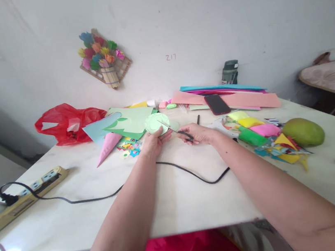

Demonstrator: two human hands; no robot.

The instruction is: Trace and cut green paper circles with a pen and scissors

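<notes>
My left hand (155, 140) grips a round pale green paper disc (154, 122) by its near edge, thumb on top. Drawn lines ring the disc's rim. In my right hand (195, 134) is a pair of black-handled scissors (184, 134), its blades pointing left across the disc's face. Whether the blades are cutting paper is too small to tell. Just behind the disc lie green paper sheets (135, 118). A pink paper cone (108, 147) and small colourful paper cutouts (129, 147) rest left of my left hand.
Stacked coloured sheets (251, 98) and a phone (217, 104) lie at the back right. Clay packets (251, 122), paper scraps (286, 148) and a green mango (304, 132) stand on the right. A black cord (192, 171) runs from a power strip (25, 199). A red plastic bag (61, 123) sits back left.
</notes>
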